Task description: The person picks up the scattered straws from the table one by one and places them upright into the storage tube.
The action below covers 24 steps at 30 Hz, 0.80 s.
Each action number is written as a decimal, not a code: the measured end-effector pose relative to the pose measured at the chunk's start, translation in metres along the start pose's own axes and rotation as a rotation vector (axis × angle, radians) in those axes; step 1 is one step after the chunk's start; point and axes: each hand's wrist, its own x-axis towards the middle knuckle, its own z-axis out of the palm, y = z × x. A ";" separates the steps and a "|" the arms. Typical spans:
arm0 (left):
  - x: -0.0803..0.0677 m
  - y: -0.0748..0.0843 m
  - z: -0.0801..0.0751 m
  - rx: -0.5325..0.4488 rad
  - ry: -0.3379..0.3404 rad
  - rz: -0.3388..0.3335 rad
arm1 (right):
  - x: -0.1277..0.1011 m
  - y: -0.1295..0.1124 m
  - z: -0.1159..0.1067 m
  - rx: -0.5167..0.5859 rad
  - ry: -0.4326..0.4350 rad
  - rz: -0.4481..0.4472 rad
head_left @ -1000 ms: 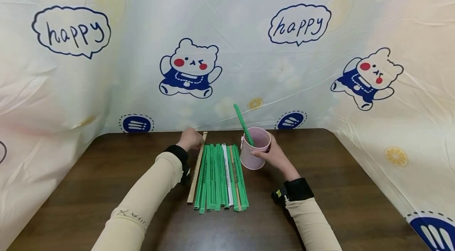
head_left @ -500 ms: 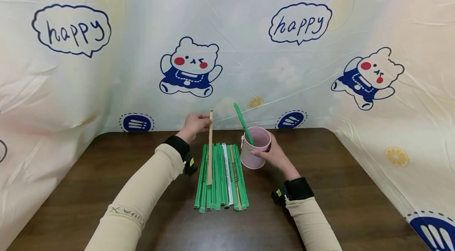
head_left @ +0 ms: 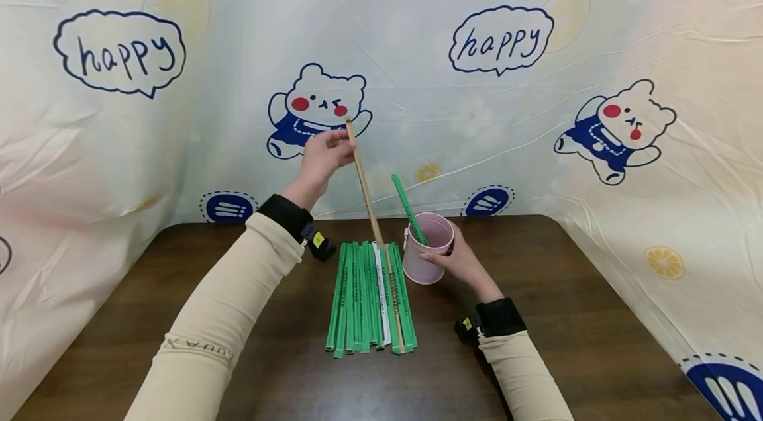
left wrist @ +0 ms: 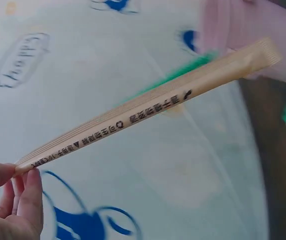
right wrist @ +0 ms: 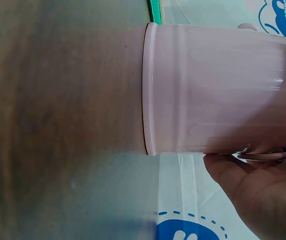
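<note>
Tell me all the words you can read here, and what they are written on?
"happy": left speech bubble on the backdrop sheet.
"happy": right speech bubble on that sheet.
"AQUA X", upside down: left sleeve.
Tan wrapped stick, pinched by the left hand: black print, too blurred to read.
Green sticks: print too small.

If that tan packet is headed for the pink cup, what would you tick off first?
1. Left hand pinches the tan packet by its top end: ok, both the head and left wrist views show the grip.
2. Packet lifted off the row of packets on the table: ok, though its lower end hangs just above the row.
3. Right hand holds the pink cup upright on the table: ok.
4. Room in the cup: ok, only one green packet leans in it.
5. Packet's lower end over the cup mouth: not ok, it is left of the cup.
</note>
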 end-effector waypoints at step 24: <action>-0.009 -0.008 0.065 -0.146 -0.046 0.082 | 0.002 0.003 0.000 0.014 -0.001 -0.053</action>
